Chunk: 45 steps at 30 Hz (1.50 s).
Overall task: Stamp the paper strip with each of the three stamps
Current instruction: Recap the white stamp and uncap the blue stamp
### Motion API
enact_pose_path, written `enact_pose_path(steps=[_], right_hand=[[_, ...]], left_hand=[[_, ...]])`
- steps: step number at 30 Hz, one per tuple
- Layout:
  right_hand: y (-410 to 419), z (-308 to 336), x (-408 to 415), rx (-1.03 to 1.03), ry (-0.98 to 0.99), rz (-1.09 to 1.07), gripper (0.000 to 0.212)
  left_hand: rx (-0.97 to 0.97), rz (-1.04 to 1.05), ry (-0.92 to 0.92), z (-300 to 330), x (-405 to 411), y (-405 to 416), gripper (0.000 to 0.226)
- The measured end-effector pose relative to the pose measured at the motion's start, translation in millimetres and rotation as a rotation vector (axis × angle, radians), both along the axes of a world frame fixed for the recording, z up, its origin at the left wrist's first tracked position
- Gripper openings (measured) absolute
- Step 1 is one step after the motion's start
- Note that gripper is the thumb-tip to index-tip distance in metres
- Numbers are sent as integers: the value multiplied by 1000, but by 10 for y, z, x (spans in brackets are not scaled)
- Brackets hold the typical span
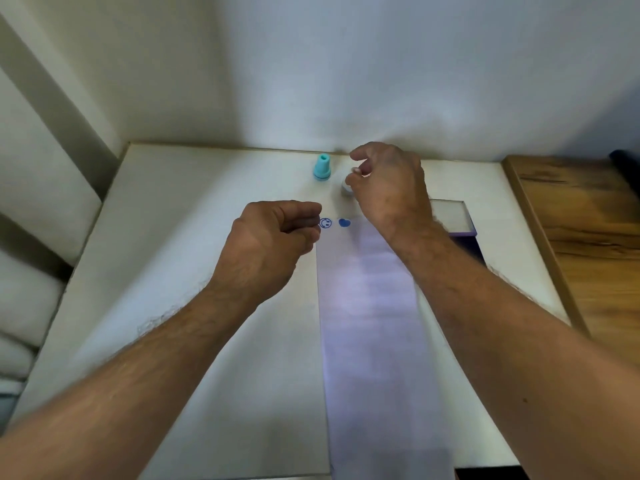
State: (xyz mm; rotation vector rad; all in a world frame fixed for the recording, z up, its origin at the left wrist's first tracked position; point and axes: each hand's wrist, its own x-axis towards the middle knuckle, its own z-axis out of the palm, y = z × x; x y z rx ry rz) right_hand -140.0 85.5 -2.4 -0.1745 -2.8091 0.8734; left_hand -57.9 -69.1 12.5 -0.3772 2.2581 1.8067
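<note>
— Where are the stamps?
— The teal stamp (322, 167) stands far on the table (194, 271); a white stamp (345, 188) is under the right hand (388, 188) — fingers curled, grip unclear.
— The strip?
— The paper strip (374, 323) shows a smiley mark (325, 223) and heart mark (344, 222); the left hand (270, 244) pinches its far-left corner, seemingly.

Your left hand (273, 237) and right hand (388, 181) are bare; both forearms are hairy and uncovered, with no sleeves, rings or watch showing.

Left hand (273, 233) loosely curled; right hand (388, 181) raised, fingers curled.
</note>
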Motion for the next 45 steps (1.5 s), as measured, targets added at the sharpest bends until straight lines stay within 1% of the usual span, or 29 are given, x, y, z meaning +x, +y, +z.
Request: enact_pose_path(steps=[5, 7, 10, 13, 16, 19, 21, 24, 26, 28, 30, 34, 36, 38, 41, 45], right_hand=[[-42, -21, -14, 73, -30, -1, 36], [-62, -18, -13, 106, 6, 15, 40], [-113, -42, -13, 164, 78, 95, 46], [-181, -92, -53, 291, 145, 165, 53], [-228, -130, -108, 397, 149, 186, 50], [-244, -173, -127, 409, 138, 183, 41], [-247, -169, -107, 390, 120, 169, 36], [-259, -91, -16, 281, 117, 139, 29], [-269, -49, 70, 122, 159, 100, 25], [-270, 17, 191, -82, 205, 49, 28], [-275, 99, 337, -241, 177, 25, 29], [-236, 275, 641, -527, 61, -43, 21], [-194, 319, 785, -600, 12, -77, 19], [-140, 346, 902, -629, -42, -119, 21], [-48, 357, 1024, -655, -138, -200, 27], [75, 386, 1137, -771, -236, -286, 32]], left_hand=[[-8, -11, 21, -9, -6, 0, 32], [-13, -13, 21, -11, -2, -2, 32], [-4, -10, 21, -10, 5, -2, 31], [-18, -12, 14, -20, 5, 1, 31], [-42, -26, 15, -25, 9, 5, 31], [-152, -84, 49, -33, 30, 11, 33], [-184, -107, 62, -38, 55, 18, 33], [-204, -90, 65, -40, 68, 10, 32], [-221, -51, 63, -44, 48, -8, 33], [-240, -31, 71, -33, 37, -19, 38], [-243, -30, 78, -11, 50, -16, 45], [-243, -69, 115, 60, 111, 62, 57], [-219, -75, 154, 96, 145, 107, 58], [-170, -63, 168, 136, 172, 142, 56], [-134, -81, 178, 184, 203, 199, 48], [-103, -82, 188, 200, 233, 284, 35]])
